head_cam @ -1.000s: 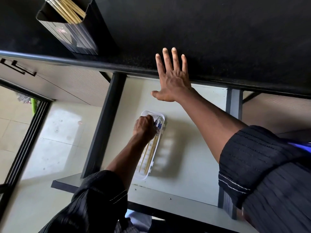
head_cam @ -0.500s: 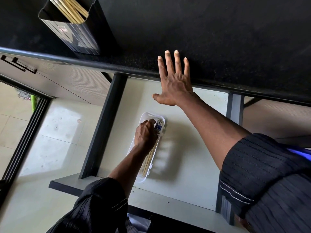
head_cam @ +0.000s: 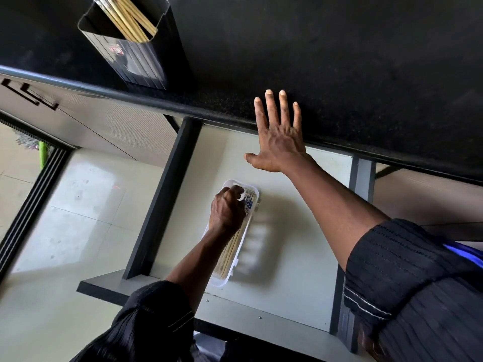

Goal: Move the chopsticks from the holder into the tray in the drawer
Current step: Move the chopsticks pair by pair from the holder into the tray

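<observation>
Not much has shifted since a second ago: left hand (head_cam: 226,208) still down in the tray (head_cam: 226,280), fingers curled on chopsticks (head_cam: 232,248), settling them. Right hand (head_cam: 277,137) flat, open on the table (head_cam: 366,61), bracing. More wait in the holder (head_cam: 130,52), far left.

We note a dark, ribbed rectangular holder (head_cam: 136,58) standing upright on the black bench (head_cam: 339,61) near its front edge, a small red-and-white label on its face. Pale wooden chopsticks (head_cam: 125,17) lean together inside it, tips rising past the rim. Below, the drawer (head_cam: 292,257) stands pulled open, its floor pale. On that floor we see a narrow white tray (head_cam: 236,267) with rounded corners, lying lengthwise toward the bench. Several chopsticks (head_cam: 231,250) lie flat along it, side by side, light wood with blue-patterned ends at the far end of the tray.
</observation>
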